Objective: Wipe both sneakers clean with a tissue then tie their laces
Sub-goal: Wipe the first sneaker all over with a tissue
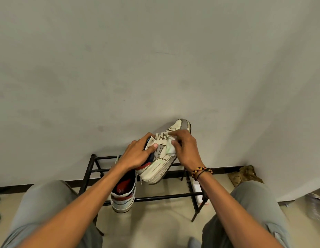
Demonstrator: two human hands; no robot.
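Observation:
A cream sneaker (161,167) with grey and red panels is lifted above the rack, toe pointing up toward the wall. My left hand (137,153) grips it at the collar, fingers inside the opening and thumb on its side. A crumpled white tissue (169,146) is pinched in my right hand (186,149) and pressed against the sneaker's side beside the laces. The second sneaker (123,192) rests on the rack's front bar below my left forearm, its red insole showing.
A black metal shoe rack (166,196) stands against the pale wall in front of my knees. A white box (197,190) lies under its right end. A crumpled brown bag (245,174) sits by the wall at right.

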